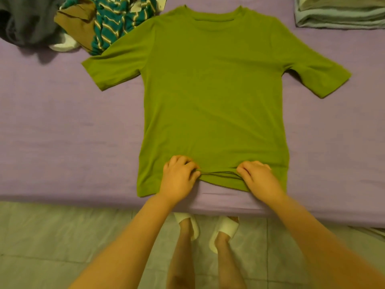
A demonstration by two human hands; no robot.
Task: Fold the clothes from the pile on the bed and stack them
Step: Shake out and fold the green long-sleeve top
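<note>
Clothes for folding lie on your bed (52,132), whose purple sheet fills most of the view from 9 to 3 o'clock. Largest on it is the green T-shirt (214,97), spread flat at the centre, collar toward 12 o'clock, sleeves out toward 10 and 2, hem at the near edge of the mattress. No print, label or writing shows on it.

At 11 o'clock the unfolded pile (79,24) sits crumpled: dark grey cloth, a brown piece, a teal striped garment and something white, with the shirt's left sleeve lying just beside it. At 1 o'clock a stack of folded clothes (339,13) rests at the frame's corner, well apart from the shirt.

Your left hand (179,178) and right hand (258,178) both have fingers curled, pinching the hem at 6 o'clock, so the fabric bunches into ridges between them.

Below the mattress edge, pale floor tiles (52,236) show, with your feet in white slippers (224,230).
</note>
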